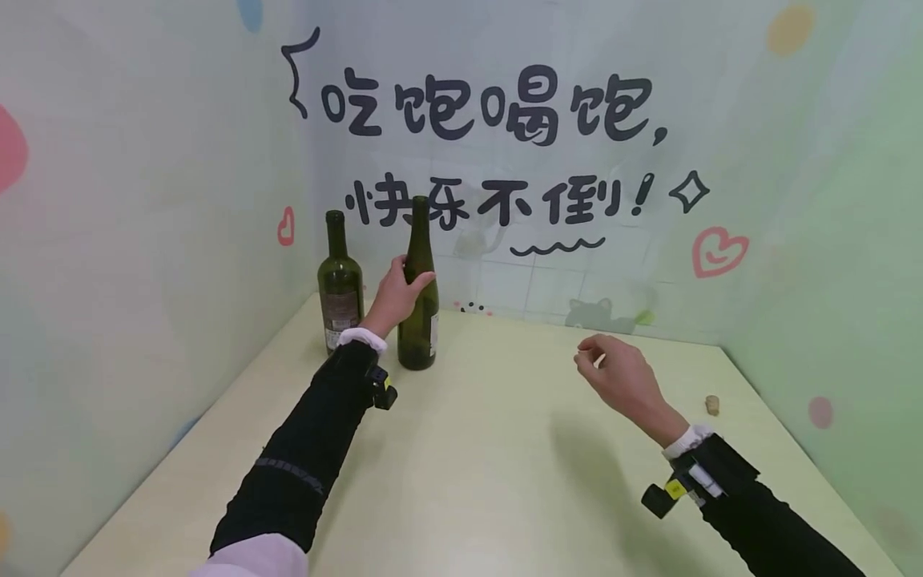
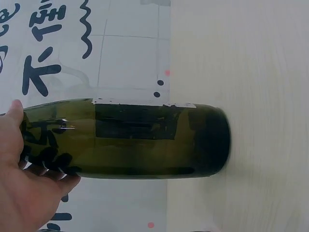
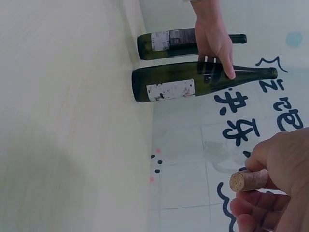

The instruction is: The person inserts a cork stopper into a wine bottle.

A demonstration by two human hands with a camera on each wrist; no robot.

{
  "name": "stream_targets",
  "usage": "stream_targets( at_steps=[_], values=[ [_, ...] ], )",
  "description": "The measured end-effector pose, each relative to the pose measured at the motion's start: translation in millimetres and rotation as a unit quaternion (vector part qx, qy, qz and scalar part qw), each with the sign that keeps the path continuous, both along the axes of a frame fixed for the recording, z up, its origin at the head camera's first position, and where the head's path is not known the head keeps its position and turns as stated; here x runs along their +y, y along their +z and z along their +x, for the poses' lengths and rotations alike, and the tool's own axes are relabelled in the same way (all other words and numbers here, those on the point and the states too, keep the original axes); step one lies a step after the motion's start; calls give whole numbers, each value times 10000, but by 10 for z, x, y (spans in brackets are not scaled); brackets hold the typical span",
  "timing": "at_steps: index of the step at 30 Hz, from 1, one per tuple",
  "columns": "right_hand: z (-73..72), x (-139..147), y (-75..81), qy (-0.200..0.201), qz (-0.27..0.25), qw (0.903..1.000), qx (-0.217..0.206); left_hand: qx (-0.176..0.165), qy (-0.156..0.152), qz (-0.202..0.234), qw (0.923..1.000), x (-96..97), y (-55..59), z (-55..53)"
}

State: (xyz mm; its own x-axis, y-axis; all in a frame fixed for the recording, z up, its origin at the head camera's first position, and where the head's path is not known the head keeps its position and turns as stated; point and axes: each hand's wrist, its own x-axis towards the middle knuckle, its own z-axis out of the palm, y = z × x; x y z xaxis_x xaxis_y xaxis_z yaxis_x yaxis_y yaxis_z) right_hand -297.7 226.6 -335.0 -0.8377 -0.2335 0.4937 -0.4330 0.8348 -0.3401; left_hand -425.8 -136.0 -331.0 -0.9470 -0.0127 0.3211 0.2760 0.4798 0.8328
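Table [image 1: 469, 489]: loose cork [image 1: 712, 405], leftmost bottle [image 1: 340, 276] beside gripped bottle [image 1: 417, 340]

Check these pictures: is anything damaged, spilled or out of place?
Yes: the label on the bottle that the left hand grips looks damaged, its white surface broken by dark patches and its edge ragged. No spill shows.

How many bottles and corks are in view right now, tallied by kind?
Bottles: 2 (the held bottle in the left hand, the other bottle beside it)
Corks: 2 (the pinched cork in the right hand, the loose cork on the table)
Total: 4
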Motion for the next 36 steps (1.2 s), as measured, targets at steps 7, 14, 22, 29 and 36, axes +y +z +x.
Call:
stream_targets(
  at_steps=[7,14,22,29,36],
  values=[
    [184,77,116,35,-297,9995,52,-175,-201,-146,9995,32,45,117],
    [331,199,210,4,-504,9987,20,-333,-486,-312,9978,148,75,277],
    [441,283,301,68,-699,9975,124,-408,-916,-594,9932,230,88,542],
    [465,327,416,111,-723,9969,290,-429,-1283,-503,9895,324,145,759],
    [572,346,542,9,-746,9971,176,-470,-1481,-606,9860,478,123,932]
  ],
)
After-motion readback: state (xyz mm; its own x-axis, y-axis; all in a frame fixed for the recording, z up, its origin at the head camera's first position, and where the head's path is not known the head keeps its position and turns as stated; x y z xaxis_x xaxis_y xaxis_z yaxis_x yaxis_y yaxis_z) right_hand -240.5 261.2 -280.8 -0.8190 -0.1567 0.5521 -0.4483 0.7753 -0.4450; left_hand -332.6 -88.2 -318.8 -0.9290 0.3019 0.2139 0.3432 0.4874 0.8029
